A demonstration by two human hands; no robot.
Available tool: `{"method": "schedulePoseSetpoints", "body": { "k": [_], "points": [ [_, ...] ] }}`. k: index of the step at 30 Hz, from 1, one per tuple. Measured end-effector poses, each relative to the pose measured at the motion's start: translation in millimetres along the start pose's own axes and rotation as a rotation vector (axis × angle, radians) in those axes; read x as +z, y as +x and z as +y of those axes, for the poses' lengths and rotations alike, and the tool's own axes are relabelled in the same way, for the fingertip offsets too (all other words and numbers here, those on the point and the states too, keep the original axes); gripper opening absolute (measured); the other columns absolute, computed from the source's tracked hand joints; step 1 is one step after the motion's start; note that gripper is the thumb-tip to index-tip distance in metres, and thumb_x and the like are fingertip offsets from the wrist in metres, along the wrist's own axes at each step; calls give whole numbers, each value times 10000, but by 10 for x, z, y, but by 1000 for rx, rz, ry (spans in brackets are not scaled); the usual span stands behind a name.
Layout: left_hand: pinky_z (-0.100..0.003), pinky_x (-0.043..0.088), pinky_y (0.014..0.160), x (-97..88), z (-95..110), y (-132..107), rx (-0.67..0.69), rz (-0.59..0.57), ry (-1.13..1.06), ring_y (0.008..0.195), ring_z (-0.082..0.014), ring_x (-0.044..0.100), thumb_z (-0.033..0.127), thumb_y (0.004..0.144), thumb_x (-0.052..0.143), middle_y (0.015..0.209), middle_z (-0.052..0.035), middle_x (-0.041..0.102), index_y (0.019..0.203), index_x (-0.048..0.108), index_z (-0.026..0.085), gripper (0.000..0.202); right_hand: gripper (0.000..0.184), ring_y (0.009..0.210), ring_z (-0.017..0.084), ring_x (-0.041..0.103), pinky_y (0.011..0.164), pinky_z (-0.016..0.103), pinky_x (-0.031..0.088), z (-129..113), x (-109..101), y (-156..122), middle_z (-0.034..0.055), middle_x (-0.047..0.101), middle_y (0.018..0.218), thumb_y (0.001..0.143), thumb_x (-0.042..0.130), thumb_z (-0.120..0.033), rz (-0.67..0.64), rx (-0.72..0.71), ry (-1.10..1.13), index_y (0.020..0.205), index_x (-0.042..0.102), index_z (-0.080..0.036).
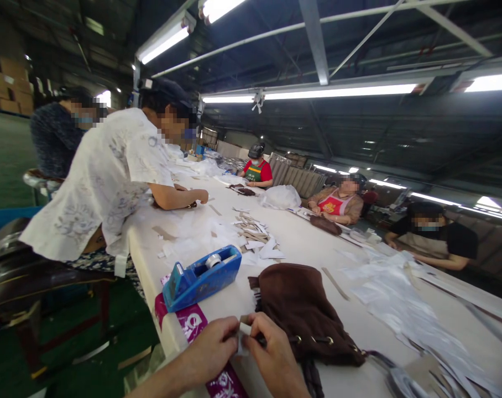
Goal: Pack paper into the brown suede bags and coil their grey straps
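Both my hands meet at the near edge of the long white table point(309, 243). My left hand point(212, 348) and my right hand point(271, 354) pinch a small white piece point(243, 337) between their fingertips; I cannot tell whether it is paper or tape. Just right of my right hand lies a brown suede-like drawstring bag point(304, 309) with metal eyelets and a dark cord. A blue tape dispenser point(201, 278) stands just beyond my left hand. A magenta printed strip point(193, 323) runs along the table edge under my left hand.
A person in a white patterned shirt point(110, 182) leans over the table at left. Several other workers sit along the far side. Paper scraps point(255, 235) and clear plastic sleeves point(396, 298) litter the table. A dark bench point(35, 276) stands at left.
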State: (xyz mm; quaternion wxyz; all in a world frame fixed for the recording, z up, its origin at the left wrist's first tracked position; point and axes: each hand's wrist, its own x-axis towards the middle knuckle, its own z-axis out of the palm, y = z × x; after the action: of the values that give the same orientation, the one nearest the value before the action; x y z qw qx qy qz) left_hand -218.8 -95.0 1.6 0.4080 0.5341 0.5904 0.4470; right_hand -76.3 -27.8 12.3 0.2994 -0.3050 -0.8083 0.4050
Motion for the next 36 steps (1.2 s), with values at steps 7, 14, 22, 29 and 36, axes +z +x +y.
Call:
{"method": "schedulePoseSetpoints", "body": {
  "k": [7, 14, 22, 29, 36],
  "points": [
    [-230, 318, 576, 54, -52, 37, 30, 72, 34, 642, -138, 457, 183, 639, 430, 622, 43, 474, 631, 458, 198, 33, 326, 743, 186, 565, 667, 284, 429, 81, 25, 105, -19, 610, 791, 602, 579, -118, -29, 187, 346, 913, 546, -211],
    [-255, 316, 601, 56, -1, 35, 13, 110, 110, 688, -166, 497, 189, 607, 424, 632, 24, 497, 633, 507, 194, 88, 95, 674, 160, 500, 616, 273, 366, 17, -77, 120, -4, 537, 674, 722, 561, -172, -71, 102, 25, 629, 582, -168],
    [-237, 171, 402, 4, -8, 157, -283, -50, -250, 376, -91, 257, 184, 440, 421, 392, 76, 343, 592, 536, 187, 190, 194, 758, 163, 530, 679, 277, 381, 171, 38, 62, 25, 605, 790, 880, 455, -119, 57, -409, -254, 729, 551, -194],
    [-199, 121, 318, 20, -20, 150, -339, -45, -357, 279, -58, 278, 171, 442, 445, 415, 37, 522, 664, 619, 154, 283, 198, 820, 157, 544, 705, 265, 429, 179, -78, 49, 36, 608, 864, 920, 413, -110, -124, -556, -243, 819, 557, -202],
    [-189, 180, 279, 3, -133, 212, -360, -55, -442, 249, -56, 299, 172, 445, 478, 425, 15, 544, 643, 571, 152, 220, 117, 890, 176, 519, 773, 303, 443, -10, -201, -15, 47, 594, 966, 889, 453, -102, -311, -568, -375, 889, 527, -192]
  ]
}}
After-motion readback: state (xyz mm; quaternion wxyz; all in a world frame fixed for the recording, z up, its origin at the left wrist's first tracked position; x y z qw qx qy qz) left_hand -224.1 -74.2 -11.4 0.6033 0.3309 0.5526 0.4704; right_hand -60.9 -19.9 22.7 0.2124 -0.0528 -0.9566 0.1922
